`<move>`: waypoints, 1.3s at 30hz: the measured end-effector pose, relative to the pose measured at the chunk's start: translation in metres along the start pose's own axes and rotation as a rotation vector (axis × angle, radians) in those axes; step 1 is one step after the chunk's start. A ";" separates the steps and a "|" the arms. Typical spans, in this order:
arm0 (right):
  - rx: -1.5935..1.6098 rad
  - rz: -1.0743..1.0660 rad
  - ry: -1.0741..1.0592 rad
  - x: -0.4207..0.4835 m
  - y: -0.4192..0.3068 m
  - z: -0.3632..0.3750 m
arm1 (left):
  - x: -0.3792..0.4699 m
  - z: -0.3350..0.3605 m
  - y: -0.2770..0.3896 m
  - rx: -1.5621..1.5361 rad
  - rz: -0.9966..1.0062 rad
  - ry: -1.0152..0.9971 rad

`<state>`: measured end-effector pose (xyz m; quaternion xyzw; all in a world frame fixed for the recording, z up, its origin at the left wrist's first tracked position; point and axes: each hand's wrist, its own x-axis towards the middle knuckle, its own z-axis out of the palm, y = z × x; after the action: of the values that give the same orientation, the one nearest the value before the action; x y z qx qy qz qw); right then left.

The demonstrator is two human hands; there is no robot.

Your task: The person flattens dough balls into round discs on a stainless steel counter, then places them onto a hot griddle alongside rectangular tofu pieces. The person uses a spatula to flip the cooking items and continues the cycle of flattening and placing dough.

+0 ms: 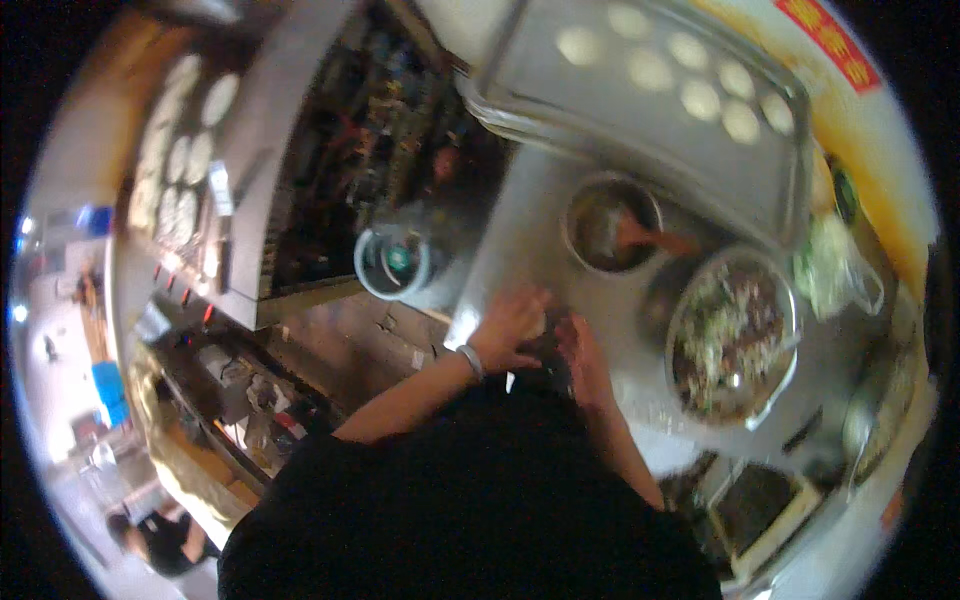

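Note:
My left hand (pixel 514 326), with a bracelet on its wrist, reaches over the near edge of the metal worktop (pixel 517 225). A small pale patch, perhaps dough, shows at its fingers; blur hides whether it is gripped. Just right of it, my right hand (pixel 583 356) is seen edge-on and blurred, apart from the left, with nothing visible in it. Beyond the hands stands a round metal bowl (pixel 570 236) with a wooden-handled tool (pixel 667 240) in it. To the right is a large bowl (pixel 793 315) of chopped filling (pixel 724 345) with white and green bits.
A metal tray (pixel 540 82) with several pale dough rounds (pixel 651 69) lies at the back. A plastic bag (pixel 832 270) of something green sits right. Leftward are a blue-rimmed container (pixel 360 262) and several flatbreads (pixel 199 157). A person (pixel 169 544) appears far lower left.

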<state>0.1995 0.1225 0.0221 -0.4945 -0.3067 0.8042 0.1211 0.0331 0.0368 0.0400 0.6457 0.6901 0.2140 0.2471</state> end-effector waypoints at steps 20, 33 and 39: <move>-1.002 -0.685 0.304 0.025 0.020 0.007 | 0.064 0.025 0.003 0.625 0.030 -0.443; -1.619 -0.916 0.204 0.058 0.027 0.034 | 0.013 0.029 -0.027 0.213 -0.210 -0.105; -1.776 -0.797 0.129 0.009 0.063 0.001 | -0.044 0.042 -0.014 0.319 -0.070 -0.273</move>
<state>0.2014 0.0774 -0.0223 -0.3087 -0.9388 0.1518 -0.0161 0.0501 -0.0090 0.0015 0.6752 0.6973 0.0038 0.2404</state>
